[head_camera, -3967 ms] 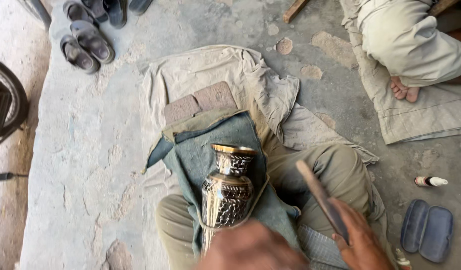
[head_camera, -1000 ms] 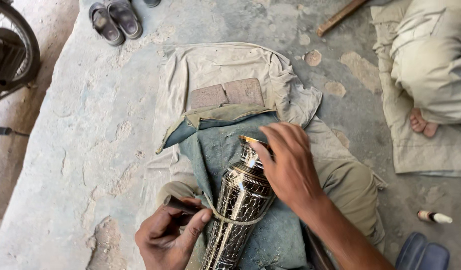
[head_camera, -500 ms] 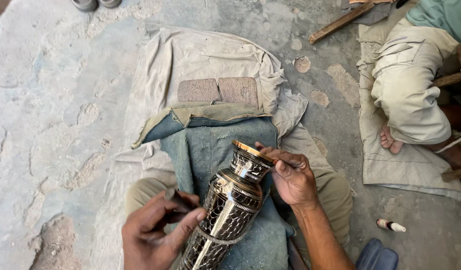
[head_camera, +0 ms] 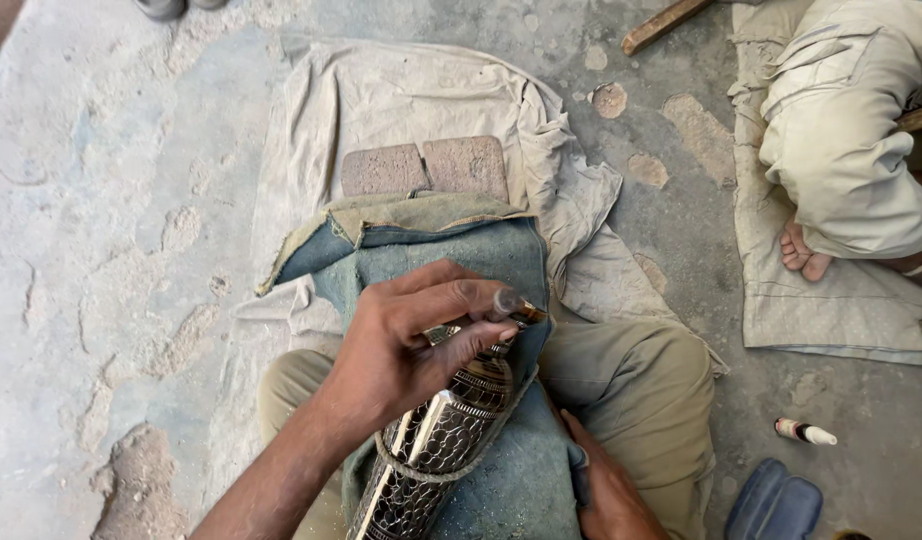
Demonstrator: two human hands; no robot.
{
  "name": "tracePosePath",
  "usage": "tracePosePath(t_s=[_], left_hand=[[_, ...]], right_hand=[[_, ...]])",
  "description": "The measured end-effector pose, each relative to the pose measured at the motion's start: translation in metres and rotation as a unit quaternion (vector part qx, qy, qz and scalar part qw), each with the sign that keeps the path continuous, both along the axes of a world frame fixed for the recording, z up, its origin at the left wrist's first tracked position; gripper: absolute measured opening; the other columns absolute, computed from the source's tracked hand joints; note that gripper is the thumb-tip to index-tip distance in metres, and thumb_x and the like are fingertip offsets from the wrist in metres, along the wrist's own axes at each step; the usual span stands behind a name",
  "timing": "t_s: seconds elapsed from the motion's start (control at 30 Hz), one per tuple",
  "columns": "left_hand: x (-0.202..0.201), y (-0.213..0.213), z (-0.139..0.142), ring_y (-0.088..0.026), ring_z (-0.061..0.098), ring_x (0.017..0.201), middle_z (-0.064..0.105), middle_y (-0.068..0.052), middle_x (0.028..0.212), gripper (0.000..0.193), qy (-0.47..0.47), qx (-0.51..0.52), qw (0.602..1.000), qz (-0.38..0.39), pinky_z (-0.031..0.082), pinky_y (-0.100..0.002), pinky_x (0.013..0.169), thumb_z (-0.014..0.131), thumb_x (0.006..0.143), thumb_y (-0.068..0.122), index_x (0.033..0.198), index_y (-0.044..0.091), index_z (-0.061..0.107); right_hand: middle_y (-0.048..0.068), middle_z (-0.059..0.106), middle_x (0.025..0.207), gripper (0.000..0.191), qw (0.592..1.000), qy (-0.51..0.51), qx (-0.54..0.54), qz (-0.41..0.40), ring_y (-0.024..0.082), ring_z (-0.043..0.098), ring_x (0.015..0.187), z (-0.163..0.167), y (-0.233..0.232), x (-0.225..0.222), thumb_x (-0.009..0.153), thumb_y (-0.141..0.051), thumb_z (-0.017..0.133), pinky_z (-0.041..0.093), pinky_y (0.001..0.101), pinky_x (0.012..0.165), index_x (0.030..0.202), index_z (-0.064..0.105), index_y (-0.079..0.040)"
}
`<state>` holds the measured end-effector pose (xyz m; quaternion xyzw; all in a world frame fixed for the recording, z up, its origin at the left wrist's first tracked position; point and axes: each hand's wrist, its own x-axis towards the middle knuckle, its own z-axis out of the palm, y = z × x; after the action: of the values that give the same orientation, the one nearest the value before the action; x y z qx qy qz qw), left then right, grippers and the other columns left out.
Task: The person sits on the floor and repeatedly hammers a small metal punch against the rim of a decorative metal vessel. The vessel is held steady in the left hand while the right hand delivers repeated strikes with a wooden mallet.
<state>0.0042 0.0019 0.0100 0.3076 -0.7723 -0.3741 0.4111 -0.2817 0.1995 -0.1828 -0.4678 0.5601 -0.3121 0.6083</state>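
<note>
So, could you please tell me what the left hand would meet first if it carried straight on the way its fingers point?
Probably the edge of the blue cloth past the vase top, where the left hand rests; depth is unclear.

Bare forearms without sleeves, olive-khaki trousers (head_camera: 631,400) on folded legs

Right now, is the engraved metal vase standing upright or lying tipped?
Tipped: the engraved metal vase lies slanted across the blue cloth on the lap.
</note>
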Motion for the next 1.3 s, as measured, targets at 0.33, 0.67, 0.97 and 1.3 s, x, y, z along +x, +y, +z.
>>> tracePosePath(t_s=[0.33,0.67,0.97,1.3], left_hand=[[-0.005,-0.009,-0.008,-0.019,0.076,0.087,0.073,-0.006,0.099,0.031,-0.030,-0.068,0.997,0.013,0.061,-0.032,0.069,0.080,0.092,0.020,0.118,0.007,0.068],[-0.004,-0.008,-0.008,-0.021,0.069,0.081,0.067,-0.005,0.094,0.034,-0.034,-0.121,0.992,-0.016,0.057,-0.037,0.068,0.074,0.097,0.022,0.129,0.013,0.067],[-0.004,-0.009,-0.011,-0.023,0.066,0.078,0.063,-0.006,0.091,0.034,-0.049,-0.138,0.989,-0.011,0.055,-0.039,0.069,0.072,0.100,0.021,0.133,0.017,0.065],[-0.004,-0.008,-0.011,-0.021,0.065,0.075,0.063,-0.004,0.087,0.036,-0.036,-0.101,0.994,-0.010,0.054,-0.038,0.066,0.073,0.098,0.024,0.133,0.018,0.066]], right_hand=[[0.019,0.067,0.105,0.072,0.985,0.002,-0.122,-0.125,0.022,0.071,0.097,0.134,-0.043,-0.073,0.078,0.011,0.075,0.065,0.0406,0.082,0.143,0.046,0.004],[0.008,0.072,0.082,0.044,0.788,0.587,-0.181,-0.036,0.019,0.074,0.071,0.248,-0.096,-0.047,0.073,-0.010,0.086,0.058,0.0358,0.069,0.113,0.068,-0.007],[0.014,0.072,0.093,0.057,0.717,0.652,-0.245,0.034,0.030,0.074,0.083,0.279,-0.115,-0.022,0.064,-0.003,0.083,0.057,0.0415,0.074,0.120,0.069,-0.004],[0.007,0.074,0.088,0.032,0.816,0.506,-0.271,-0.064,0.013,0.073,0.078,0.261,-0.106,-0.025,0.081,-0.010,0.080,0.058,0.0303,0.072,0.110,0.069,-0.004]])
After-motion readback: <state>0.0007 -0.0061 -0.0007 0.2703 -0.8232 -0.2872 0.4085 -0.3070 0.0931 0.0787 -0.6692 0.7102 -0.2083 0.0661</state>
